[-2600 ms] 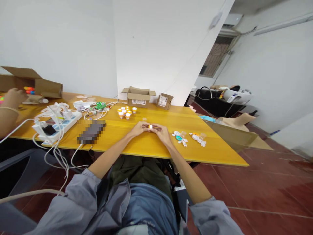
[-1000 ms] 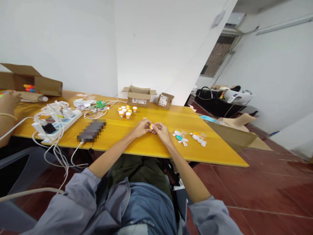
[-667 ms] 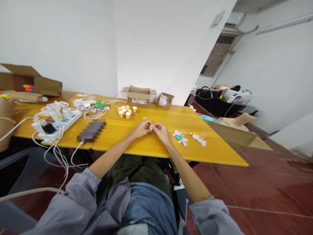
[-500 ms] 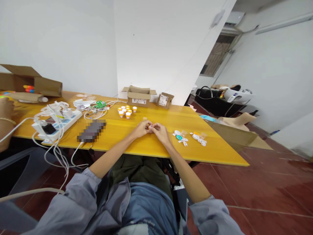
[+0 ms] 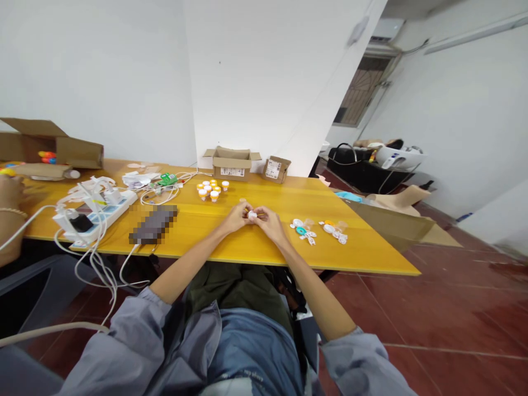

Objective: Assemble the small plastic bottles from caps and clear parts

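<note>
Between my fingertips, a little above the yellow table (image 5: pixel 264 242), is a small round white plastic piece (image 5: pixel 252 214). My left hand (image 5: pixel 238 216) closes on its left side, and my right hand (image 5: pixel 268 221) pinches it from the right. Fingers cover much of the piece, so its underside is hidden. Right of my hands lie loose parts: a teal ring (image 5: pixel 301 231), white discs (image 5: pixel 297 223), an orange ring (image 5: pixel 329 223) and white pieces with holes (image 5: pixel 340 237). Beyond my left hand stands a cluster of several white-and-orange capped pieces (image 5: pixel 213 188).
An open cardboard box (image 5: pixel 231 165) and a smaller box (image 5: pixel 276 169) stand against the wall. Leftward are a dark pixelated device (image 5: pixel 153 224), a white power strip (image 5: pixel 101 214) with tangled cables, and another open box (image 5: pixel 80 151). Another person's hand (image 5: pixel 11 190) is at the far left.
The white piece shows more of its round face now, turned between my fingers. My hands stay in nearly the same place. The view has shifted slightly.
</note>
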Available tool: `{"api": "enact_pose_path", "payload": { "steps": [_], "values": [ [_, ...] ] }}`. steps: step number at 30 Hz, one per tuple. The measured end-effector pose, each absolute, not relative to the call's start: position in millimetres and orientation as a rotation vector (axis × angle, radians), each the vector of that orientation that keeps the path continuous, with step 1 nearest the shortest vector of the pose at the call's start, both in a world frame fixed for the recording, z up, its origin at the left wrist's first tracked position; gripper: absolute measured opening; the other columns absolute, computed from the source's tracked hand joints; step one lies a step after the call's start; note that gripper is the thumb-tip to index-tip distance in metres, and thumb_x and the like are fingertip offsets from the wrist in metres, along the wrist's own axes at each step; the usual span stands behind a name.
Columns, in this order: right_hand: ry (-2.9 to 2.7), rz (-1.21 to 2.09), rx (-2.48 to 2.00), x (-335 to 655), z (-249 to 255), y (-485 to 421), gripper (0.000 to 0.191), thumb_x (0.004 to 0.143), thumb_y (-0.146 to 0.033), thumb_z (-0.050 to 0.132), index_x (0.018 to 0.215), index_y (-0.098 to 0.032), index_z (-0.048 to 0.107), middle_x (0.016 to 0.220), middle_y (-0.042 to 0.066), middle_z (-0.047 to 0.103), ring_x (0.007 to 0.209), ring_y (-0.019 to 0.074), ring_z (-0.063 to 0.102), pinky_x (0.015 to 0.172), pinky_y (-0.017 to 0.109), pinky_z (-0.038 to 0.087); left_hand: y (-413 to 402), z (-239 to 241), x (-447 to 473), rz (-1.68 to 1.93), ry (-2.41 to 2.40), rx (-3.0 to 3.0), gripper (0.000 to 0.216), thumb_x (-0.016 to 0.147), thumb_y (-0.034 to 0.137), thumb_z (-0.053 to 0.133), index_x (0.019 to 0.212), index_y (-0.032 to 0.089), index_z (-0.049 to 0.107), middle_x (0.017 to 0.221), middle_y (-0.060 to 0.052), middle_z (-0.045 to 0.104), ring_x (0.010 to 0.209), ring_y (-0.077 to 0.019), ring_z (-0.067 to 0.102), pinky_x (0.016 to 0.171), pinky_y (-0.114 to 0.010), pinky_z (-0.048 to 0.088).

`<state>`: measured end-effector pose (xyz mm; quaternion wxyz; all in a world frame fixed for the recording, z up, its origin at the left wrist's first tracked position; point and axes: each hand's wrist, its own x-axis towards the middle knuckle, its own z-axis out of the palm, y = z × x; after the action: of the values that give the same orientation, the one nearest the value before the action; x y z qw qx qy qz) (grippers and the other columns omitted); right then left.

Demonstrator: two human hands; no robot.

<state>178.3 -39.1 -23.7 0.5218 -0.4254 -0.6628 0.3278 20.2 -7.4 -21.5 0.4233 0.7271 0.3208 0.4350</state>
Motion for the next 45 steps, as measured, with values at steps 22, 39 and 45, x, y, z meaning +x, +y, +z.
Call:
{"api": "enact_pose_path", "payload": {
  "steps": [22,39,45],
  "values": [
    [-1.709,0.614,-1.112,176.7,-25.0,-36.4,0.009,0.083,-0.031,0.065,0.082,-0.024,0.071,0.083,0.002,0.077,0.079,0.0217,0.073,0.076,0.033,0.057,-18.4,-6.5,11.4,0.939,1.263,2.301,0.034,0.069,0.029,0.081,0.102,0.025,0.071,0.111,-0.005,0.069,0.117,-0.0312,0.052,0.105,-0.048,0.038],
    [-1.797,0.247,-1.222,173.3,-27.2,-34.5,0.016,0.089,-0.028,0.057,0.091,-0.025,0.073,0.095,0.005,0.074,0.09,0.0224,0.067,0.085,0.035,0.051,13.2,-7.3,-26.3,1.103,1.438,2.176,0.015,0.074,0.013,0.059,0.081,0.019,0.071,0.087,-0.004,0.071,0.089,-0.0216,0.064,0.09,-0.037,0.051],
    [-1.941,0.037,-1.307,162.4,-18.0,-39.7,0.018,0.091,-0.023,0.057,0.1,-0.025,0.073,0.107,0.008,0.07,0.103,0.0253,0.061,0.09,0.039,0.045,19.1,-11.6,-33.5,0.981,1.434,2.209,0.012,0.068,0.013,0.06,0.072,0.018,0.07,0.068,-0.001,0.067,0.073,-0.0183,0.062,0.076,-0.031,0.053]
  ]
}}
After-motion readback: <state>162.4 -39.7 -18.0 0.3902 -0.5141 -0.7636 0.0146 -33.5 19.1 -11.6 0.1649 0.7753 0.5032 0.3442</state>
